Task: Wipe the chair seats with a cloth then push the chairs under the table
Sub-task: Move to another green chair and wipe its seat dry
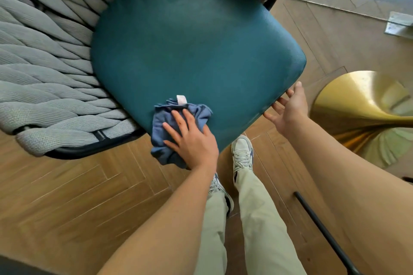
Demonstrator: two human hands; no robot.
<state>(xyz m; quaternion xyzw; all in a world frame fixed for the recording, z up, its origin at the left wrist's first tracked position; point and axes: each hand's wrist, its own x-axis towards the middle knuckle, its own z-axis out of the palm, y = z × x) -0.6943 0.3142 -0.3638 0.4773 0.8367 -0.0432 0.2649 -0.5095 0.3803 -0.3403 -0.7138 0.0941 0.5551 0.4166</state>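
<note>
So your left hand was pressed flat on the blue cloth, fingers spread out, not really pinching it, just palm down on top. The cloth sat bunched up right at the near corner of the teal chair seat, with part of it hanging off the edge over the wooden floor. A little white tag stuck up from its far side. Your right hand was open, fingers loose, touching the seat's right-hand edge with nothing in its grip. The grey woven backrest curved around the left and far side of the seat. The gold pedestal base was just off to the right, and your sneakers were on the floor right below the seat's front corner.
</note>
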